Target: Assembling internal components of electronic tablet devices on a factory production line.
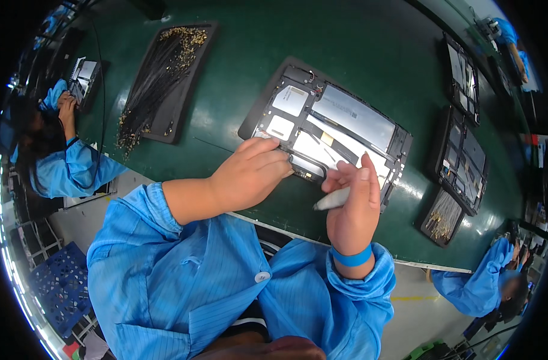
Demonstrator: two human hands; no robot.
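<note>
An opened tablet-like device [340,141] lies tilted on a dark tray, with its silver battery panels, black strips and boards exposed. My left hand [250,174] is at its near left edge, fingertips pinched together over the corner. A thin black cable [211,144] runs out from beneath these fingers to the left across the table; its other end is hidden by the hand. Over the near edge of the device, my right hand [355,207] is palm up, fingers curled around a pale, thick stick-like tool [334,199] with a dark tip pointing left. A blue band circles the right wrist.
A dark tray [177,114] full of black cables with gold-coloured ends stands at the far left on the green table [238,48]. More opened devices [464,159] lie at the right, beside a small tray of cables [442,219]. Blue-sleeved co-workers sit at both sides.
</note>
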